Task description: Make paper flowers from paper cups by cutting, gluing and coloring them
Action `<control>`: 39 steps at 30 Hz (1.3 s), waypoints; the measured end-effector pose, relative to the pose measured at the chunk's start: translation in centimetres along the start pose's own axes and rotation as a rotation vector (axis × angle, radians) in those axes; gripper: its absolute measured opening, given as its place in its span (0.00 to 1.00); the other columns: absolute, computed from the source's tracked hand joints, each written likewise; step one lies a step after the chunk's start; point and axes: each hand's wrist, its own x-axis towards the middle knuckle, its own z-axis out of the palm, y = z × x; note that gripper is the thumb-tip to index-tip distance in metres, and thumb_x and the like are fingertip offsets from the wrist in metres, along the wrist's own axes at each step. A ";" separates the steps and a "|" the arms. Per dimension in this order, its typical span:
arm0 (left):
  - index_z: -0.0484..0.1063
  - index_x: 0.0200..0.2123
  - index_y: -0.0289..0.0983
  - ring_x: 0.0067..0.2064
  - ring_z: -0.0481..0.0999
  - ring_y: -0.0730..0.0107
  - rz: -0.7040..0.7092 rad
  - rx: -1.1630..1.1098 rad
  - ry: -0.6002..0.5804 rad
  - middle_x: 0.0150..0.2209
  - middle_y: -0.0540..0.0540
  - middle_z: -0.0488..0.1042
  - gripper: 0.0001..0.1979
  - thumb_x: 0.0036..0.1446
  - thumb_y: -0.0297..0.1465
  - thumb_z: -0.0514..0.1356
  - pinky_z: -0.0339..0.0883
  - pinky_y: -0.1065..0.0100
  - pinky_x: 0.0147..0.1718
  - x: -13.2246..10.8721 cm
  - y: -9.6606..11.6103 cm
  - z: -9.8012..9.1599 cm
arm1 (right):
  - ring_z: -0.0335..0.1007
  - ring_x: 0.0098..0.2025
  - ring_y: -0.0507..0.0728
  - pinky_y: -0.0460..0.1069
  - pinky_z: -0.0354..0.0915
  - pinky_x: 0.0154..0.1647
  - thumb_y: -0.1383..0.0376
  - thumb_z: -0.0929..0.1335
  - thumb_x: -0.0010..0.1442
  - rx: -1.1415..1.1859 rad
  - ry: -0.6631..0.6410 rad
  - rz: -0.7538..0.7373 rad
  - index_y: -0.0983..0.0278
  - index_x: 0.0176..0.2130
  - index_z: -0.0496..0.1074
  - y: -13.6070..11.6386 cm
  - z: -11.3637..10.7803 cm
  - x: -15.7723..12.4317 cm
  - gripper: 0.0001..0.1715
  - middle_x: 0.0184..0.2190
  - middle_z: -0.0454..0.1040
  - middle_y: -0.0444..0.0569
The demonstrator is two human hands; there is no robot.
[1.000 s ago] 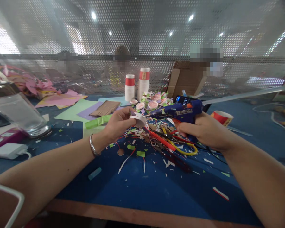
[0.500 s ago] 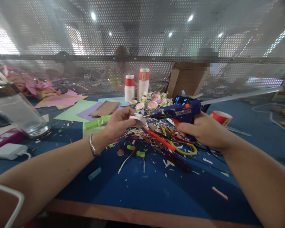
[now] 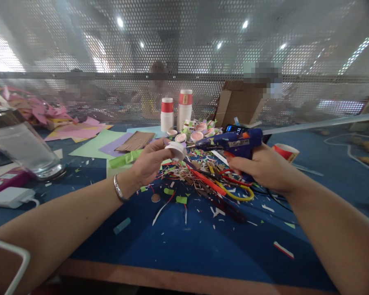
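Between the thumb and fingers of my left hand (image 3: 152, 160) is a small round white piece that looks like a cut paper cup bottom (image 3: 176, 150). My right hand (image 3: 266, 167) grips a blue hot glue gun (image 3: 233, 141), a long clear glue stick (image 3: 320, 124) poking out of its back. The gun's nozzle points left at the white piece, close to its edge; whether they touch I cannot tell. Beneath both hands lie scissors with yellow handles (image 3: 244, 193), an orange-red tool (image 3: 209, 182) and a heap of paper scraps (image 3: 190, 174).
Stacked paper cups (image 3: 185, 110) stand at the back beside several small decorated cup pieces (image 3: 197, 136). A cardboard box (image 3: 241, 102) is behind them. On the left are a glass jar (image 3: 27, 143), coloured paper (image 3: 95, 143) and a white adapter (image 3: 10, 196). A red cup (image 3: 285, 152) lies right.
The white piece has turned slightly in my left hand and shifted a little left. The glue gun has moved slightly right, so the gap at its nozzle is wider.
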 end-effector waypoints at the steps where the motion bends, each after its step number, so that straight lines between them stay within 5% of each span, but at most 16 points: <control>1: 0.75 0.25 0.37 0.34 0.76 0.73 -0.022 -0.025 0.007 0.27 0.53 0.77 0.06 0.44 0.23 0.68 0.66 0.67 0.42 0.1 0.0 0.0 | 0.63 0.26 0.58 0.52 0.61 0.29 0.52 0.66 0.54 0.004 -0.003 0.003 0.60 0.26 0.69 0.0 0.0 0.0 0.14 0.20 0.67 0.45; 14: 0.76 0.29 0.36 0.40 0.78 0.68 -0.176 -0.150 0.025 0.33 0.48 0.80 0.05 0.47 0.22 0.66 0.66 0.67 0.40 0.1 0.3 -0.2 | 0.63 0.25 0.57 0.52 0.62 0.29 0.55 0.66 0.56 -0.017 0.017 -0.042 0.59 0.21 0.64 -0.3 0.1 -0.2 0.16 0.19 0.66 0.45; 32: 0.72 0.29 0.36 0.38 0.77 0.70 -0.196 -0.166 0.005 0.32 0.49 0.79 0.07 0.47 0.21 0.66 0.66 0.67 0.39 0.0 0.3 -0.1 | 0.67 0.31 0.61 0.55 0.66 0.36 0.53 0.66 0.56 -0.023 0.030 -0.079 0.58 0.27 0.68 -0.3 0.0 0.0 0.13 0.22 0.69 0.46; 39: 0.74 0.28 0.35 0.37 0.77 0.69 -0.185 -0.149 -0.016 0.31 0.47 0.78 0.05 0.49 0.21 0.65 0.67 0.65 0.41 0.0 0.3 -0.2 | 0.73 0.37 0.64 0.57 0.69 0.42 0.53 0.67 0.57 -0.044 0.033 -0.060 0.58 0.33 0.73 -0.4 -0.1 -0.1 0.12 0.32 0.77 0.50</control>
